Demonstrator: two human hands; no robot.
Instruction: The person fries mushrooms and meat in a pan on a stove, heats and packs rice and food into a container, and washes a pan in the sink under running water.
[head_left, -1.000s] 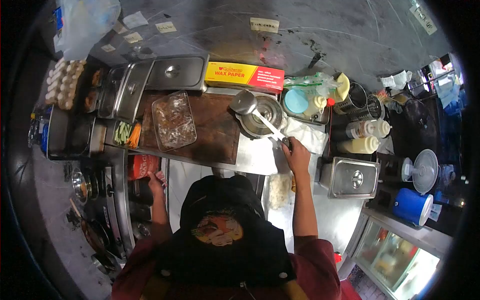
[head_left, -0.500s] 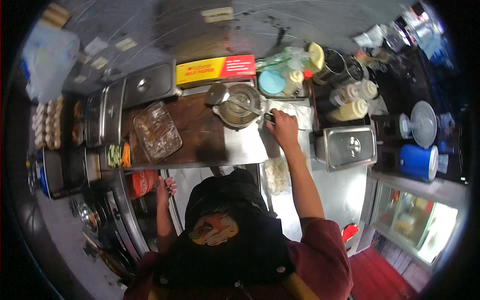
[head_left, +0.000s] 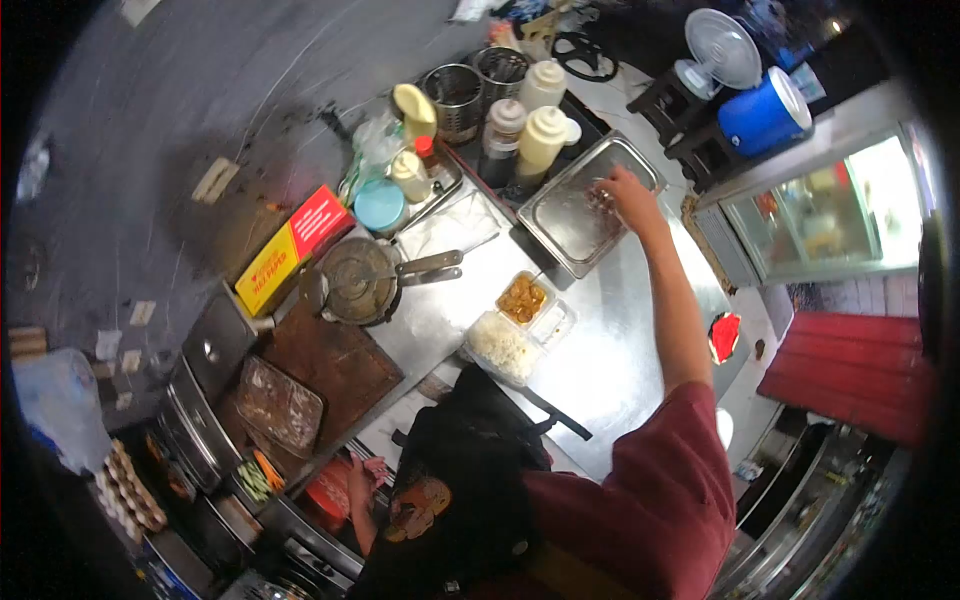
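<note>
My right hand (head_left: 630,195) reaches over the rectangular steel pan (head_left: 570,235), its fingers closed at the middle of the lid, where the knob is hidden. Between that pan and my body lies a divided takeaway container (head_left: 545,345) with white rice (head_left: 505,345) and orange-brown food in sauce (head_left: 523,298). Low at the left, my left hand (head_left: 364,483) is beside a red bag (head_left: 330,497), fingers apart and holding nothing. A ladle (head_left: 430,263) rests across a round pot (head_left: 358,282), handle toward the container.
Behind the pan stand squeeze bottles (head_left: 541,140) and perforated metal cylinders (head_left: 455,100). A wax paper box (head_left: 293,250) lies beyond the brown board (head_left: 340,365), which bears a plastic-wrapped tray (head_left: 279,405). A blue jug (head_left: 765,112) is at the upper right.
The view has swung to the right. My right hand has let go of the ladle and moved to the steel pan's lid. The takeaway container shows more fully. My left hand stays low by the red bag.
</note>
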